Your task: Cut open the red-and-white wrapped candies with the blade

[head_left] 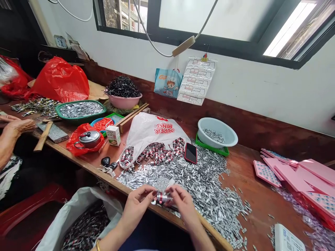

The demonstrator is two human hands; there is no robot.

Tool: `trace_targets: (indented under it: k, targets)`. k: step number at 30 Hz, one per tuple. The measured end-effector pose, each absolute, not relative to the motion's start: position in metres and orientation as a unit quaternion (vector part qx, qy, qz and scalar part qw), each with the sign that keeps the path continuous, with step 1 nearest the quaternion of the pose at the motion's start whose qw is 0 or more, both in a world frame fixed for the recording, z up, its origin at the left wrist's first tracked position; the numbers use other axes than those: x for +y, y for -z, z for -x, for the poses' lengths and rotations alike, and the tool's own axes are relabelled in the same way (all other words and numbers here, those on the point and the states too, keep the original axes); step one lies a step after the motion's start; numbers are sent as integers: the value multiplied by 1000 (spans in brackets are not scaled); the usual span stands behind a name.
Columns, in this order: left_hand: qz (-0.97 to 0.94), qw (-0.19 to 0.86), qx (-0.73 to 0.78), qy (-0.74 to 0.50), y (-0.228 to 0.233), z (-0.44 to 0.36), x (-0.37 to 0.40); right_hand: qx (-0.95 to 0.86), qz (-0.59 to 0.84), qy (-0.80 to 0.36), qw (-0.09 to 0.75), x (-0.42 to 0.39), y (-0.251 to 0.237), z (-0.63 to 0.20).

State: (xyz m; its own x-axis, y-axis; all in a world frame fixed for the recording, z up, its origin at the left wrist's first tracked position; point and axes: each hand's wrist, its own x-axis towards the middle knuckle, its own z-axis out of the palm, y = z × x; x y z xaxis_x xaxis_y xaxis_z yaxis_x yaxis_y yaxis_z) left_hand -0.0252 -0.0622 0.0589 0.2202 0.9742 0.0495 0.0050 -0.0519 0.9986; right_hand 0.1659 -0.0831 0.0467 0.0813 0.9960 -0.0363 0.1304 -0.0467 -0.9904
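Both hands, left hand (136,203) and right hand (183,202), pinch one small metal cylinder (162,198) over the wooden table (243,181) edge beside loose silver clips (204,181).

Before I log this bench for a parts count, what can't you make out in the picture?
- Small part between left hand and right hand: fingers cover most of it, head view.
- Pile of metal pieces: each too small to identify.
- White bag: its plastic hides most of the contents.
- White box: cut off by the bottom edge.
- Pot: lid hides the inside.
- Other person's hand: left edge cuts off the rest.
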Motion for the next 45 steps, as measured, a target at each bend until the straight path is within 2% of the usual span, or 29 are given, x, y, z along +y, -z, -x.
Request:
trace_targets:
  k: [1, 3, 7, 11, 17, 22, 26, 29, 31, 34, 39, 45]
  targets:
    - [-561, 536, 443, -449, -57, 29, -59, -524, 621, -374, 447, -74, -43, -185]
    - [-557, 535, 460, -437, -51, 35, -53, -501, 686, -288, 443, -56, -35, -224]
    - [-566, 562, 468, -381, -39, 44, -42, -479, 735, -257, 406, -32, -19, -272]
    - [-550, 597, 482, -330, -30, 51, -36, -468, 725, -313, 397, -31, -9, -279]
    - [-538, 617, 504, -275, -21, 59, -25, -423, 652, -439, 451, -50, -16, -268]
    - [-549, 617, 512, -237, -22, 52, -18, -415, 490, -574, 508, -65, -43, -224]
    - [-565, 618, 502, -217, -24, 52, -15, -472, 389, -618, 494, -66, -54, -190]
    - [-570, 618, 498, -214, -24, 54, -13, -505, 365, -624, 471, -61, -50, -177]
    - [-569, 619, 498, -213, -23, 54, -12, -536, 403, -597, 440, -56, -46, -170]
    - [-569, 622, 497, -207, -21, 53, -11, -631, 488, -481, 365, -48, -43, -154]
    - [-571, 625, 491, -205, -21, 53, -9, -783, 479, -310, 247, -36, -45, -128]
    - [-566, 630, 490, -207, -21, 53, -9, -813, 475, -255, 218, -27, -35, -125]
